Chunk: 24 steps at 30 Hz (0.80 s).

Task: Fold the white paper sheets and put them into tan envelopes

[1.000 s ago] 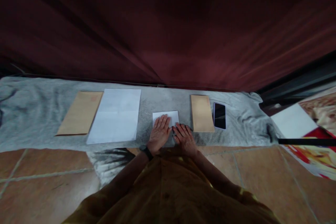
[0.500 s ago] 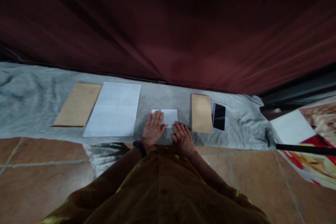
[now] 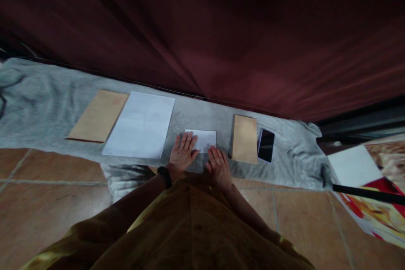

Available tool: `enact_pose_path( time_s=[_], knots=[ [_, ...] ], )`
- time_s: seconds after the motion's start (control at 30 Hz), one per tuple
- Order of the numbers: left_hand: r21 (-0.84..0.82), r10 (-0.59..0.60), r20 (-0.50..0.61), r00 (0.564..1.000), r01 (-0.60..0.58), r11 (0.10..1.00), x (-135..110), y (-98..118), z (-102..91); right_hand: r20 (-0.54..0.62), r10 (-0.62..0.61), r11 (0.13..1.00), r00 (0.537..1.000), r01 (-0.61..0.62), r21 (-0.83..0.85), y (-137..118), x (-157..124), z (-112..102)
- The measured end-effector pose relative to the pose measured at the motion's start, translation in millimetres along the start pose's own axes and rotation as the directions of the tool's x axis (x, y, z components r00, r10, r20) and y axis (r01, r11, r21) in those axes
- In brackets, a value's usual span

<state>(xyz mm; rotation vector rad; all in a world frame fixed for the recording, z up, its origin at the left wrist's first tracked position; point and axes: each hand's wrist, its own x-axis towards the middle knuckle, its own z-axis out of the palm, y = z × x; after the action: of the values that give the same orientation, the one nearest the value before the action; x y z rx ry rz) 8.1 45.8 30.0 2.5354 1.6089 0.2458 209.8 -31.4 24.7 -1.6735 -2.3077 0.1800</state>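
Observation:
A small white piece of paper [image 3: 206, 138], which looks folded, lies on the grey cloth in front of me. My left hand [image 3: 182, 152] rests flat over its left end, fingers spread. At its lower right corner my right hand [image 3: 219, 168] lies with fingers stretched out, the fingertips touching the paper. To the left is a large white sheet, or several stacked [image 3: 141, 124]. Just right of my right hand sits a brown envelope stack [image 3: 244, 139].
Farther left lies another brown envelope [image 3: 98, 116]. A phone [image 3: 266, 145] with a dark screen is at the right. The grey cloth [image 3: 202, 114] covers a narrow bench against a dark red curtain [image 3: 202, 42]. Printed boxes or sheets [image 3: 354, 166] stand at far right.
The view has tilted slightly, so the right side sits lower. Both hands stay flat on the small paper, with almost no movement.

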Motion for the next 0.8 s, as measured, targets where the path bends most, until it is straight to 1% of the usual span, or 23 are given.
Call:
enact_pose_path(
  time_s=[0.1, 0.23, 0.47, 0.7, 0.8],
  knots=[
    [0.002, 0.002, 0.011, 1.000, -0.002, 1.000, -0.4, 0.8, -1.1, 0.016, -0.062, 0.998, 0.998, 0.062, 0.017, -14.1, 10.1, 1.8],
    [0.003, -0.005, 0.019, 1.000, 0.005, 1.000, -1.3, 2.0, -2.4, 0.027, -0.061, 0.998, 0.998, 0.061, 0.028, -22.4, 13.5, 6.0],
    [-0.014, -0.009, -0.014, 1.000, 0.009, 1.000, -2.3, 0.7, -1.1, 0.026, -0.050, 0.999, 0.998, 0.050, 0.015, -6.8, -0.3, 5.3],
    [-0.040, -0.005, -0.060, 0.998, 0.002, 0.999, -3.2, -0.5, 0.2, 0.013, 0.029, 0.999, 1.000, -0.028, -0.017, 0.9, -10.6, 2.6],
    [-0.027, 0.002, -0.075, 0.997, -0.004, 1.000, -4.2, -0.6, 0.5, 0.017, 0.039, 0.999, 0.999, -0.039, -0.030, 1.9, -12.3, 1.9]
  ],
)
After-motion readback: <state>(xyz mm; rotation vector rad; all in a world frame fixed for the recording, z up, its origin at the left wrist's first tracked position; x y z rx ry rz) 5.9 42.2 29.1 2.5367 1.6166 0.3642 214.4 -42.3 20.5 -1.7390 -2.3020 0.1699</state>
